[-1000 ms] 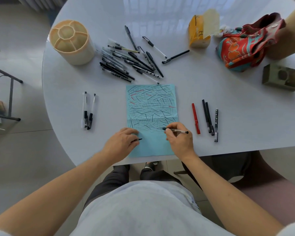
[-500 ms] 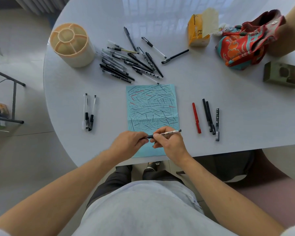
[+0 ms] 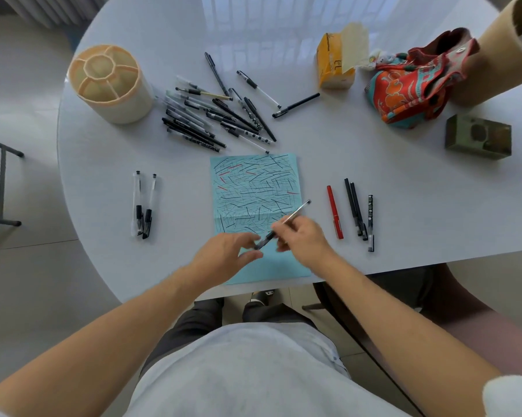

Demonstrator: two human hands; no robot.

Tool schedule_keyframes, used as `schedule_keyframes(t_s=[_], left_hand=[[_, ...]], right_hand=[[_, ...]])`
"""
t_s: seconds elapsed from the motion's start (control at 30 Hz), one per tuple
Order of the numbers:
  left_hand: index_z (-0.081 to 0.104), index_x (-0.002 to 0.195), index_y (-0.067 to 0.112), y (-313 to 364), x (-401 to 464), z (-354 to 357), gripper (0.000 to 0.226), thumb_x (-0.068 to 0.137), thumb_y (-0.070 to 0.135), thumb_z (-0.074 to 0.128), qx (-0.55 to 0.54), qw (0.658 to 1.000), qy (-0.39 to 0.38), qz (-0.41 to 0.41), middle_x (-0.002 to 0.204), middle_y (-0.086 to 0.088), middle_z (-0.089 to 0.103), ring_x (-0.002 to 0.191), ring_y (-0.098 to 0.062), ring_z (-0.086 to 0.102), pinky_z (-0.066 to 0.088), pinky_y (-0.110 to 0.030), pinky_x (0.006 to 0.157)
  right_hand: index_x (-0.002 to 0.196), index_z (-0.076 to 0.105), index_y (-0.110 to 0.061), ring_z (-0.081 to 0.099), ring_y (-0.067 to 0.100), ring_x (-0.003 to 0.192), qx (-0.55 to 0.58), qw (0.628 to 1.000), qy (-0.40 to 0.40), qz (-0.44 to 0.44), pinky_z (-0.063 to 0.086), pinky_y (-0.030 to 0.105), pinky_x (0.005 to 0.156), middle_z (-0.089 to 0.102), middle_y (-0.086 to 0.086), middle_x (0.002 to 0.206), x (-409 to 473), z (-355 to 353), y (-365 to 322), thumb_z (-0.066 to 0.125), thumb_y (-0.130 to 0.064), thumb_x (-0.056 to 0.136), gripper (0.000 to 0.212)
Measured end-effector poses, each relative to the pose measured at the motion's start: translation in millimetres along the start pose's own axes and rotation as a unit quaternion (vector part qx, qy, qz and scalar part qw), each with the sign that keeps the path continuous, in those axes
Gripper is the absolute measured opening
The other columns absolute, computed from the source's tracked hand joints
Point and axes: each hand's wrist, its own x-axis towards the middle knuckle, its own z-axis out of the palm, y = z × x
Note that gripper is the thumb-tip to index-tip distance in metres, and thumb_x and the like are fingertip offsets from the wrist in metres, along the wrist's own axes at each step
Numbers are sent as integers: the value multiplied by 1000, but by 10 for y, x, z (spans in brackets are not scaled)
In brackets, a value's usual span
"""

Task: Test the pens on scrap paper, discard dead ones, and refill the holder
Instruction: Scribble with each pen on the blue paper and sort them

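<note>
The left hand's [image 3: 223, 257] fingers curl loosely at the cap end of the pen [image 3: 283, 224], though blur hides whether they grip it, while the right hand [image 3: 304, 242] pinches its barrel, tip end pointing to 2 o'clock above the scribbled blue paper [image 3: 253, 188]. At 9 o'clock lie two clear pens [image 3: 142, 206], at 10 o'clock stands the holder [image 3: 110, 82], at 12 o'clock the pile of pens [image 3: 211, 115], and at 3 o'clock four pens [image 3: 351, 212] lie together.

we no longer write: our right hand [image 3: 306, 239] lifts the pen [image 3: 283, 225] off the blue paper [image 3: 255, 188], left hand [image 3: 223, 255] at its cap end.
</note>
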Motion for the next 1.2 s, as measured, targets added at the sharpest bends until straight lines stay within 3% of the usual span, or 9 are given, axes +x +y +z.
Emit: schedule_keyframes(t_s=[0.1, 0.2, 0.43, 0.6, 0.77, 0.93, 1.03, 1.13, 1.2], left_hand=[[55, 137, 25, -132, 26, -106, 48, 95, 48, 60, 9, 998, 60, -6, 135, 5, 60, 127, -14, 50, 43, -36, 105], [56, 137, 19, -313, 21, -206, 48, 92, 33, 67, 64, 995, 81, -10, 140, -2, 55, 134, -23, 42, 38, -38, 109], [48, 144, 20, -568, -37, -247, 64, 87, 36, 70, 168, 985, 30, -20, 157, -7, 35, 146, -27, 27, 32, -45, 117], [48, 143, 24, -605, -11, -199, 66, 83, 40, 70, 169, 985, 35, -31, 157, -4, 33, 146, -25, 25, 29, -41, 119], [47, 142, 26, -610, 13, -204, 65, 82, 39, 70, 153, 987, 34, -36, 157, -2, 31, 146, -24, 25, 30, -41, 117], [47, 142, 27, -642, 18, -232, 67, 81, 38, 71, 155, 987, 27, -29, 157, -1, 31, 146, -23, 26, 32, -40, 115], [49, 140, 28, -656, 14, -239, 65, 79, 35, 70, 152, 988, 30, -28, 156, -1, 33, 144, -24, 28, 34, -40, 113], [50, 139, 28, -642, 7, -240, 61, 81, 34, 67, 143, 989, 39, -26, 156, -1, 34, 144, -24, 28, 34, -41, 112], [49, 139, 27, -645, 8, -241, 58, 84, 37, 66, 142, 989, 41, -22, 155, -2, 33, 144, -24, 27, 34, -41, 114]], right_hand=[[100, 64, -14, 68, 22, 79, -139, 986, 89, 14, 61, 34, 69, 69, 6, 91, 285, -458, -110, 61, -22, 100, 8], [106, 58, -12, 60, 28, 88, -362, 924, 122, 7, 47, 34, 74, 62, 5, 95, 496, -786, -90, 62, -18, 95, 13], [106, 58, -9, 61, 36, 96, -500, 858, 122, -4, 48, 38, 77, 64, 14, 107, 660, -924, -36, 57, -17, 95, 13], [121, 64, -8, 62, 33, 104, -459, 871, 158, -69, 50, 39, 89, 65, 14, 116, 958, -681, -476, 59, -19, 94, 30], [110, 72, -10, 65, 28, 103, -372, 899, 191, -133, 50, 34, 89, 72, 12, 112, 1647, -161, -1142, 58, -22, 95, 25], [115, 71, -8, 66, 32, 106, -484, 852, 178, -92, 52, 35, 84, 66, 14, 122, 2197, 101, -1304, 61, -26, 96, 28], [111, 69, -5, 67, 32, 100, -511, 836, 186, -68, 53, 34, 78, 69, 14, 116, 2302, 119, -1246, 65, -27, 93, 29], [95, 72, -11, 64, 26, 86, -434, 871, 217, -80, 49, 31, 73, 73, 9, 100, 2183, 46, -1243, 65, -28, 86, 21], [91, 75, -15, 69, 22, 84, -331, 912, 218, -109, 56, 33, 77, 76, 4, 90, 1956, -42, -1227, 63, -25, 83, 17]])
